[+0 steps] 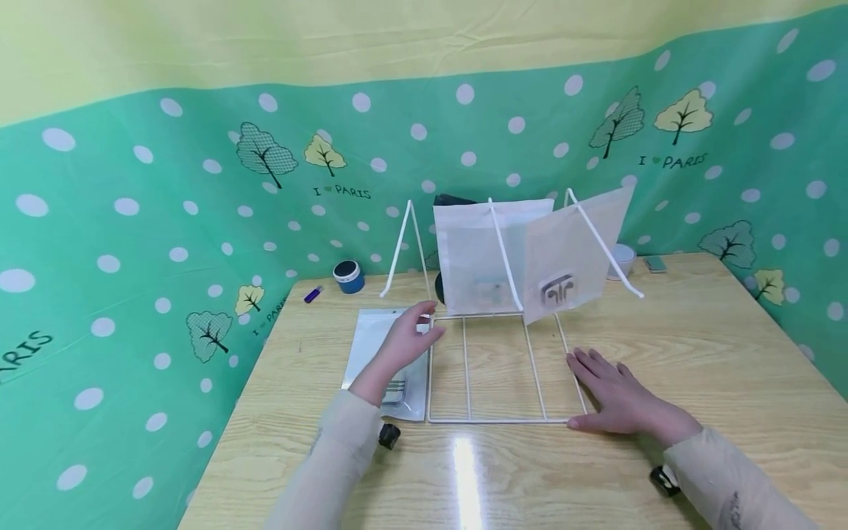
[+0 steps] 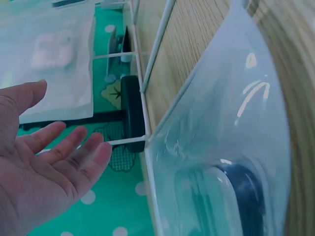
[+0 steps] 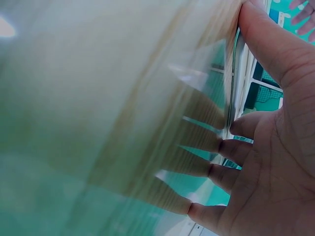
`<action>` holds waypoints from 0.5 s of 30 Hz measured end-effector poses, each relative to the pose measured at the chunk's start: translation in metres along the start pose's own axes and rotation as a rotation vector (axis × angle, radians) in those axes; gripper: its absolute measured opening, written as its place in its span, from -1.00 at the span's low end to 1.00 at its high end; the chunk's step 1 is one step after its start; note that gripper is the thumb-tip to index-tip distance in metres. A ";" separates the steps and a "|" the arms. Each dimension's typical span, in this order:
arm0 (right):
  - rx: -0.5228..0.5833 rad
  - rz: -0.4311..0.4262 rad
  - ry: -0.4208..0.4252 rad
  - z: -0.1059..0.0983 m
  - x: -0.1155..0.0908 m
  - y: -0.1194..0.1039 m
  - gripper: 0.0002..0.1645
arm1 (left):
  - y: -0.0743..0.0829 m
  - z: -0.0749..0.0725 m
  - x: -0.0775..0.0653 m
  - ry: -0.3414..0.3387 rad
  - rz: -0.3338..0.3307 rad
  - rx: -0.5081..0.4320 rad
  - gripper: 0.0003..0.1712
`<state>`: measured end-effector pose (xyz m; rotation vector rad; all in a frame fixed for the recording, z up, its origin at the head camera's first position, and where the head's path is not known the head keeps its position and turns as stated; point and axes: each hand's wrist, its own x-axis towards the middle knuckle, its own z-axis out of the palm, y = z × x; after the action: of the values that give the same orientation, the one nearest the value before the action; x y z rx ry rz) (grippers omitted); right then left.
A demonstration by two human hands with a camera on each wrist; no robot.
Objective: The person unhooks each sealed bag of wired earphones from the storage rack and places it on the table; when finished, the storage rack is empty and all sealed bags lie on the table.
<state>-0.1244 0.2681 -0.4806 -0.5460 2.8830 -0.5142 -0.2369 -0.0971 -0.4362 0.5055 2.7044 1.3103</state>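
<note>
A white wire rack (image 1: 503,422) lies on the table with V-shaped uprights standing at its back. Two pale pouches lean among those uprights: one facing front (image 1: 464,258), the other tilted at the right (image 1: 596,239) with an earbud-like picture on it. My left hand (image 1: 400,342) hovers by the rack's left side, fingers loosely bent, holding nothing. Beneath it lies a clear-fronted pouch (image 1: 371,335); the left wrist view shows a dark rounded item (image 2: 246,187) inside. My right hand (image 1: 612,401) rests spread on the table, fingertips and thumb at the rack's right edge.
A blue round jar (image 1: 348,277) and a small purple stick (image 1: 313,294) sit at the back left. Behind the pouches at right are a white cup (image 1: 621,259) and a small green block (image 1: 655,264). A dark object (image 1: 453,199) shows behind the front pouch.
</note>
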 end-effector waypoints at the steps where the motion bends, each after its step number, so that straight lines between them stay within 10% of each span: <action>1: 0.001 -0.003 0.001 0.000 0.000 0.000 0.35 | 0.001 0.002 0.003 -0.003 0.008 0.008 -0.32; 15: 0.002 -0.014 0.008 0.001 -0.001 0.002 0.34 | -0.001 0.023 0.038 0.027 -0.054 -0.265 -0.35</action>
<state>-0.1243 0.2695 -0.4816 -0.5648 2.8880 -0.5226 -0.2678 -0.0681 -0.4488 0.3869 2.4904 1.6367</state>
